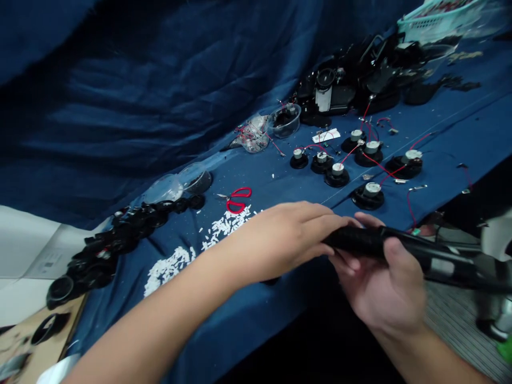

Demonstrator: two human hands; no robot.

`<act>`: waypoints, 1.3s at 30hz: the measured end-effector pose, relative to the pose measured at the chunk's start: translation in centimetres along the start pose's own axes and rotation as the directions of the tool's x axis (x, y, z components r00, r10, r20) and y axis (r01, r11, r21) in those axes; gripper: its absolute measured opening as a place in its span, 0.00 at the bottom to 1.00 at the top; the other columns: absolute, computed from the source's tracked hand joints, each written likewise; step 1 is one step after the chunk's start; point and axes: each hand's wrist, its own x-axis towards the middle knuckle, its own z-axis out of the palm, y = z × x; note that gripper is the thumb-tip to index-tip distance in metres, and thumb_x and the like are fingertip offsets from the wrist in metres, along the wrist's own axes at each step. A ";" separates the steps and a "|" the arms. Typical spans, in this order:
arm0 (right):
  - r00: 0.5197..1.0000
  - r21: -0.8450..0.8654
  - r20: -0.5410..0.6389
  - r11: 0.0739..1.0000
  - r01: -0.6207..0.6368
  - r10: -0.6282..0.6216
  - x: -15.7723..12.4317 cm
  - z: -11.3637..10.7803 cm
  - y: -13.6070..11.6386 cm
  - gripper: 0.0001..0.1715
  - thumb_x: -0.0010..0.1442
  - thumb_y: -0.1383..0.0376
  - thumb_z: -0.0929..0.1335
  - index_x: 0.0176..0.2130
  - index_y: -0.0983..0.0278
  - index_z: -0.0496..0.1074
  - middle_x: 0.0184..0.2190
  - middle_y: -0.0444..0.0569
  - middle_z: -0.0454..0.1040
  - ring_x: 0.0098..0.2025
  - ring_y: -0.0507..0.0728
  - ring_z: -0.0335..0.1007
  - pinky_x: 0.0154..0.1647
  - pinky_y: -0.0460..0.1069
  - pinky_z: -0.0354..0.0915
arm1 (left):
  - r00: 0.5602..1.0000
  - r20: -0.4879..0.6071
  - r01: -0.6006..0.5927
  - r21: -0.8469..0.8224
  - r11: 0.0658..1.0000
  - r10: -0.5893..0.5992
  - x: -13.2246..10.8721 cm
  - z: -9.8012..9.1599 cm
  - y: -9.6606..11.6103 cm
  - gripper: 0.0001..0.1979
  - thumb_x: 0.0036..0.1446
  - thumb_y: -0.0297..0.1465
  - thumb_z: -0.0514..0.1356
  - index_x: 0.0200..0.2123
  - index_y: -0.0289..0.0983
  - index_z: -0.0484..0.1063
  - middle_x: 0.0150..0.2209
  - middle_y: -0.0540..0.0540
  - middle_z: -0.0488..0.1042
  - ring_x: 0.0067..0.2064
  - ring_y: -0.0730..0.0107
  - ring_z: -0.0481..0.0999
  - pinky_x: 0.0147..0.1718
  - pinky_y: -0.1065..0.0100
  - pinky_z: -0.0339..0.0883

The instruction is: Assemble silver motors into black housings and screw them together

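Observation:
My left hand (296, 234) reaches across with its fingers closed over the left end of a long black tube-like object (400, 248). From below, my right hand (384, 288) grips the same object, its thumb pressed on the near side. A pale rectangular patch shows on the object. Its exact kind is unclear, and its far right end is blurred. Beyond my hands stand several black round parts (337, 177) with pale motor-like cylinders on top and red wires (392, 173). Red-handled scissors (239, 200) lie to the left, beside scattered small white pieces (170, 269).
Black parts (100, 256) line the blue cloth's left edge. Clear tubs (285, 121) and a bag of wires (255, 134) stand at the back. More black parts (352, 80) are piled near a turquoise basket (440, 21). A wooden surface (36, 341) is at lower left.

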 end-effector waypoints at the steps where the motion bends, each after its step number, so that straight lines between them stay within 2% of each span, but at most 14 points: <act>1: 1.000 0.020 -0.014 1.000 0.013 -0.013 0.5 0.5 0.2 0.19 0.57 0.52 0.76 0.46 0.57 0.81 0.42 0.48 0.80 0.21 0.47 0.62 0.22 0.46 0.65 | 0.996 -0.077 0.045 -0.028 0.999 -0.047 -0.5 0.1 -0.4 0.16 0.74 0.34 0.59 0.61 0.40 0.72 0.59 0.42 0.78 0.61 0.59 0.77 0.62 0.57 0.70; 3: 0.998 0.046 -0.039 0.997 0.057 -0.055 1.6 1.4 0.6 0.17 0.59 0.53 0.75 0.46 0.57 0.80 0.42 0.47 0.79 0.22 0.46 0.59 0.22 0.45 0.61 | 0.930 -0.262 0.249 -0.064 0.966 -0.257 -1.7 0.4 -2.3 0.13 0.75 0.36 0.57 0.57 0.41 0.75 0.54 0.44 0.81 0.57 0.61 0.79 0.61 0.58 0.70; 4: 0.994 0.048 -0.053 0.994 0.094 -0.092 2.0 1.7 0.7 0.16 0.59 0.55 0.75 0.46 0.57 0.80 0.43 0.46 0.78 0.22 0.46 0.58 0.22 0.45 0.59 | 0.851 -0.350 0.391 -0.073 0.917 -0.391 -2.4 0.7 -3.4 0.13 0.76 0.36 0.55 0.55 0.41 0.76 0.51 0.45 0.82 0.53 0.63 0.80 0.58 0.59 0.72; 5: 0.988 0.050 -0.072 0.989 0.138 -0.135 2.4 2.0 0.8 0.14 0.60 0.57 0.75 0.45 0.57 0.79 0.43 0.46 0.77 0.23 0.46 0.57 0.22 0.44 0.58 | 0.792 -0.385 0.485 -0.073 0.872 -0.473 -3.0 1.0 -4.6 0.13 0.76 0.35 0.54 0.53 0.39 0.76 0.48 0.45 0.82 0.49 0.63 0.81 0.53 0.59 0.73; 6: 0.980 0.047 -0.093 0.982 0.181 -0.176 2.8 2.1 0.8 0.11 0.60 0.59 0.74 0.43 0.58 0.78 0.43 0.45 0.76 0.23 0.45 0.55 0.21 0.44 0.56 | 0.764 -0.387 0.535 -0.069 0.842 -0.517 -3.6 1.4 -5.7 0.12 0.75 0.34 0.54 0.50 0.37 0.77 0.43 0.45 0.82 0.44 0.64 0.81 0.48 0.60 0.74; 7: 0.970 0.042 -0.117 0.974 0.220 -0.214 3.1 2.2 0.7 0.09 0.60 0.60 0.74 0.42 0.59 0.78 0.41 0.45 0.75 0.22 0.45 0.53 0.21 0.44 0.55 | 0.765 -0.355 0.555 -0.060 0.829 -0.538 -4.0 1.9 -6.7 0.11 0.73 0.33 0.56 0.48 0.36 0.78 0.40 0.45 0.82 0.39 0.66 0.80 0.43 0.63 0.74; 9: 0.954 0.041 -0.158 0.963 0.265 -0.255 3.4 2.3 0.7 0.09 0.60 0.62 0.74 0.43 0.59 0.78 0.40 0.45 0.75 0.21 0.45 0.49 0.20 0.43 0.53 | 0.804 -0.250 0.546 -0.045 0.836 -0.539 -4.6 2.8 -7.9 0.08 0.68 0.31 0.61 0.45 0.36 0.79 0.39 0.47 0.81 0.34 0.69 0.77 0.36 0.66 0.72; 12: 0.954 0.050 -0.174 0.966 0.254 -0.242 3.8 2.2 0.6 0.14 0.60 0.62 0.73 0.47 0.59 0.78 0.40 0.45 0.75 0.21 0.45 0.49 0.19 0.43 0.53 | 0.840 -0.145 0.524 -0.036 0.851 -0.523 -4.9 3.8 -8.4 0.08 0.64 0.31 0.66 0.46 0.38 0.81 0.44 0.47 0.81 0.35 0.71 0.77 0.38 0.67 0.73; 21: 0.965 0.039 -0.184 0.980 0.197 -0.187 4.5 1.9 0.6 0.09 0.61 0.59 0.73 0.41 0.60 0.76 0.39 0.44 0.73 0.22 0.45 0.50 0.21 0.42 0.56 | 0.855 -0.104 0.501 -0.083 0.861 -0.508 -4.3 4.0 -8.0 0.06 0.65 0.29 0.65 0.43 0.39 0.82 0.43 0.46 0.81 0.44 0.66 0.79 0.47 0.63 0.74; 25: 0.964 0.005 -0.182 0.980 0.199 -0.195 4.6 2.0 0.6 0.08 0.63 0.59 0.71 0.41 0.60 0.76 0.40 0.43 0.72 0.22 0.44 0.49 0.22 0.43 0.57 | 0.856 -0.095 0.500 -0.104 0.860 -0.509 -4.2 4.2 -8.0 0.06 0.64 0.27 0.63 0.39 0.40 0.82 0.42 0.47 0.81 0.44 0.66 0.80 0.46 0.64 0.74; 28: 0.959 -0.018 -0.200 0.980 0.199 -0.199 4.5 2.1 0.6 0.09 0.62 0.59 0.71 0.40 0.60 0.75 0.39 0.44 0.73 0.22 0.45 0.49 0.20 0.44 0.56 | 0.834 -0.107 0.532 -0.106 0.840 -0.541 -4.2 4.0 -7.6 0.06 0.64 0.27 0.63 0.39 0.40 0.82 0.41 0.47 0.81 0.41 0.67 0.79 0.43 0.65 0.73; 33: 0.961 -0.018 -0.199 0.981 0.192 -0.192 4.4 2.0 0.2 0.14 0.58 0.55 0.72 0.38 0.62 0.77 0.32 0.46 0.74 0.20 0.46 0.52 0.16 0.43 0.52 | 0.743 -0.213 0.626 -0.117 0.771 -0.635 -6.4 3.3 -4.5 0.03 0.66 0.30 0.64 0.38 0.40 0.79 0.39 0.50 0.81 0.37 0.69 0.78 0.37 0.66 0.70; 36: 0.960 -0.013 -0.198 0.980 0.200 -0.199 4.3 2.0 0.0 0.15 0.56 0.54 0.72 0.35 0.63 0.79 0.29 0.47 0.74 0.19 0.48 0.55 0.13 0.43 0.50 | 0.639 -0.351 0.649 -0.232 0.724 -0.685 -8.9 4.2 -1.7 0.02 0.66 0.29 0.65 0.39 0.41 0.79 0.40 0.50 0.82 0.39 0.69 0.80 0.38 0.66 0.71; 39: 0.967 -0.051 -0.156 0.979 0.198 -0.203 4.1 1.8 -0.1 0.14 0.58 0.55 0.69 0.33 0.63 0.79 0.26 0.47 0.74 0.17 0.48 0.57 0.11 0.44 0.47 | 0.525 -0.536 0.549 -0.380 0.744 -0.661 -10.6 6.0 0.6 0.05 0.64 0.25 0.67 0.39 0.41 0.77 0.41 0.49 0.82 0.42 0.69 0.81 0.36 0.68 0.72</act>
